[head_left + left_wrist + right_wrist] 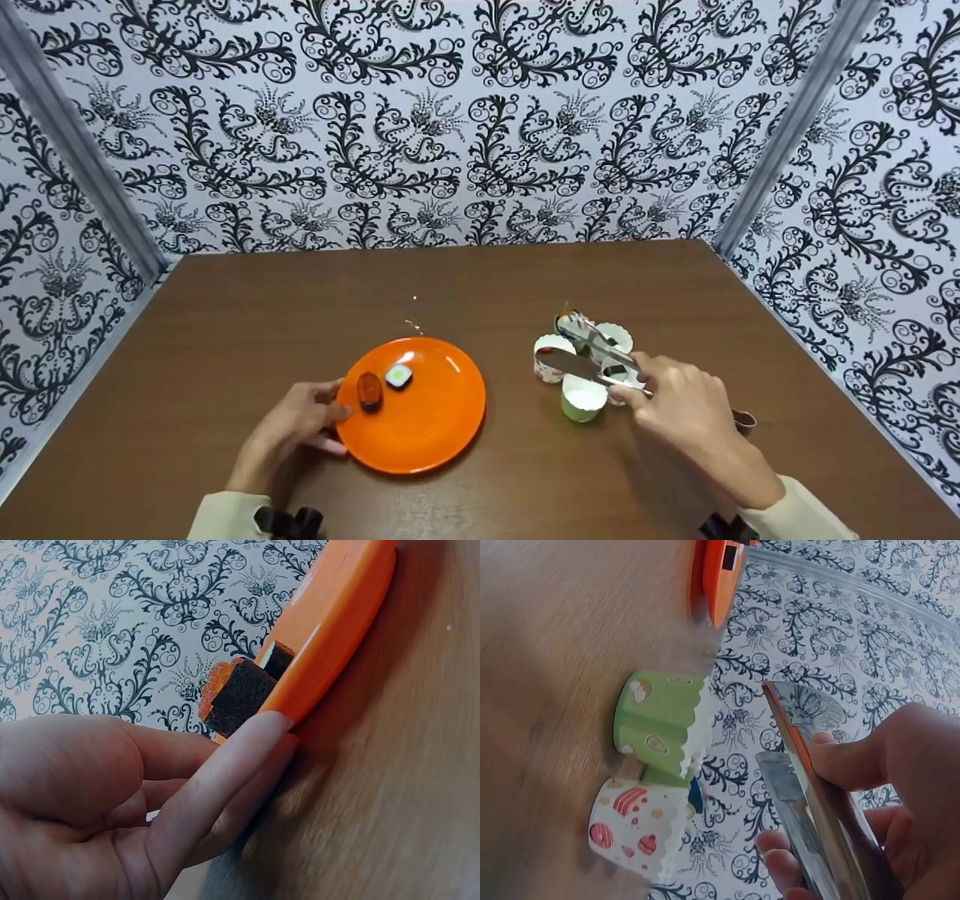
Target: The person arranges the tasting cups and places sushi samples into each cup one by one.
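Left hand [300, 416] pinches plate [431, 420] at nine o'clock, right hand [682, 397] metal tongs [836, 814]; right wrist view alone shows avocado print on green cup [656, 716].

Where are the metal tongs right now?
In the head view, the tongs are in the right hand, over the paper cups, to the right of the orange plate.

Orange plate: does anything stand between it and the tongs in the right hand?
Nothing visible: in the head view, only brown tabletop shows between the tongs and the orange plate. The paper cups appear behind the tongs, and the left hand grips the plate's opposite rim.
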Demonstrator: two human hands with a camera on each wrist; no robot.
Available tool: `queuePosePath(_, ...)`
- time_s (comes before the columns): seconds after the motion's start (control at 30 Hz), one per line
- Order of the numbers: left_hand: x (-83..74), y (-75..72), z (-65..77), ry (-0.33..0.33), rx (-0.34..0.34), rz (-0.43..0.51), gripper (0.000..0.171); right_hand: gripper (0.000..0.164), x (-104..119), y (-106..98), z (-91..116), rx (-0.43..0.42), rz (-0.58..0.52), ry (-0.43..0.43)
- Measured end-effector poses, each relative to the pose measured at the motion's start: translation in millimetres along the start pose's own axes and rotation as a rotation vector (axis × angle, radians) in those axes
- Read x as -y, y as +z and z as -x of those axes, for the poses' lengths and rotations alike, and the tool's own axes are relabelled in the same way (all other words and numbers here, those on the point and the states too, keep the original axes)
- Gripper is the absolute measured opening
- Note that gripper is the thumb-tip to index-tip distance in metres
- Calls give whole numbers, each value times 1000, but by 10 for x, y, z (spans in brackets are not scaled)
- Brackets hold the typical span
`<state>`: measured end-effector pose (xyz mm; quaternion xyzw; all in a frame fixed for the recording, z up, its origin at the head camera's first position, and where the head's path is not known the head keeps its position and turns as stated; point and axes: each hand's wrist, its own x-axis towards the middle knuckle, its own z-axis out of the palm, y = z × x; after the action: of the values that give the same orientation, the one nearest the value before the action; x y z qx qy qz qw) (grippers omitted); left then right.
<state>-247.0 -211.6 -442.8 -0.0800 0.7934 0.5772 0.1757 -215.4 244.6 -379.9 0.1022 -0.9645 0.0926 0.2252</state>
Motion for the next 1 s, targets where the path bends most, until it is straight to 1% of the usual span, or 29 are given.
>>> queuePosePath(0.17,16,4,0,17,-1,23,61,38,66,21,1,-8,-13,-2)
queuePosePath(0.37,26,13,-2,38,-6,32,59,40,149,72,17,-28,-36,-30)
queuePosePath(0.5,15,18,-7,31,-9,31,59,43,212,107,6,-24,-45,-45)
queuePosePath(0.73,8,32,-1,-2,-27,25,59,50,313,134,-33,-5,-51,-61)
queuePosePath(1.0,17,13,2,-1,-20,17,60,47,387,196,-45,1,-63,-76)
